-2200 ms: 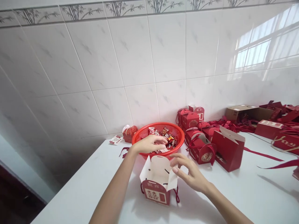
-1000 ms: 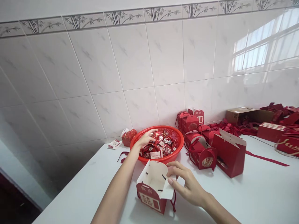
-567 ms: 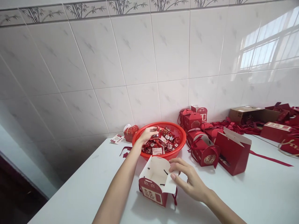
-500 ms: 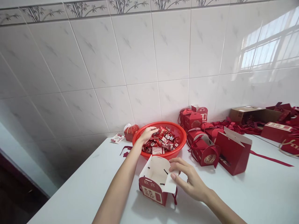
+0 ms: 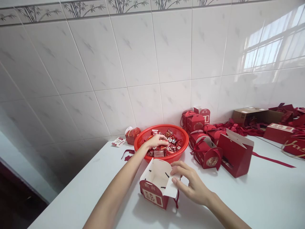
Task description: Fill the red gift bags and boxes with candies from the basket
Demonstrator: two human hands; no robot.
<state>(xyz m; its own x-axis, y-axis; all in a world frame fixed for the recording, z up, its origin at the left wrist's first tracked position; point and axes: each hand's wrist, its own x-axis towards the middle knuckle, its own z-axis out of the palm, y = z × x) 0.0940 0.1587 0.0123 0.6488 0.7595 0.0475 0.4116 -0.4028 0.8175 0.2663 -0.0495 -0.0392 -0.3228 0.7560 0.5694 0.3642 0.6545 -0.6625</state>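
A red plastic basket (image 5: 184, 135) holds many wrapped candies (image 5: 172, 147). My left hand (image 5: 157, 142) is down among them, fingers together and bent over the candies; whatever lies under the fingertips is hidden. In front of the basket stands a red gift box (image 5: 152, 194) with a white inside, its top open and short dark cord ends poking through the walls. At its right side my right hand (image 5: 190, 181) grips the raised white flap between thumb and fingers. The part of the box's inside that shows has no candy in it.
Several closed red boxes (image 5: 207, 156) cluster right of the basket, beside a taller red bag (image 5: 238, 156). Red ribbons, a cardboard box (image 5: 247, 116) and more red packaging lie farther right. A small red box (image 5: 132, 135) and a printed card (image 5: 118, 142) sit at left by the tiled wall.
My left hand has moved right and a little down, deeper among the candies, shifting some of them. My right hand stays on the box flap. The view has shifted slightly.
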